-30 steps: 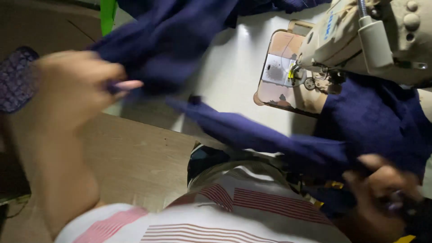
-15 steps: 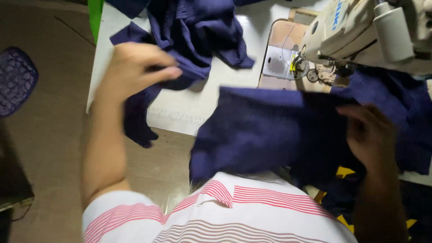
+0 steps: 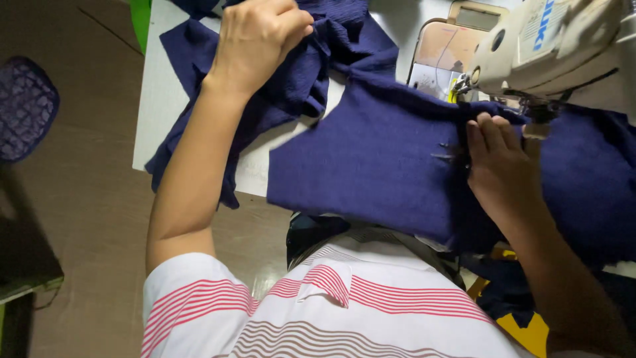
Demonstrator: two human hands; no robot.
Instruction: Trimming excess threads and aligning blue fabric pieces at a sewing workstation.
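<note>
- The white rectangular work table [image 3: 154,99] carries everything here, with a bare brown floor to its left.
- A wide navy-blue knit fabric panel [image 3: 371,166] lies spread flat over the table's near edge, its right side running under the head of the cream-coloured industrial sewing machine [image 3: 563,46].
- A bunched heap of navy-blue fabric pieces [image 3: 311,73] sits at the far left of the table, touching the flat panel's upper corner.
- The left hand [image 3: 255,40] rests on that heap, fingers curled together and gripping a fold of the cloth.
- The right hand [image 3: 500,162] lies palm down on the flat panel just in front of the needle area, fingers pressed together and flat, pinning the cloth in place.
- The step in hand looks like lining the panel up at the presser foot. The next move would likely call for a steady, square feed, with the loose heap kept from dragging on the panel.
- A dark blue mesh basket [image 3: 26,106] stands on the floor, well apart.
</note>
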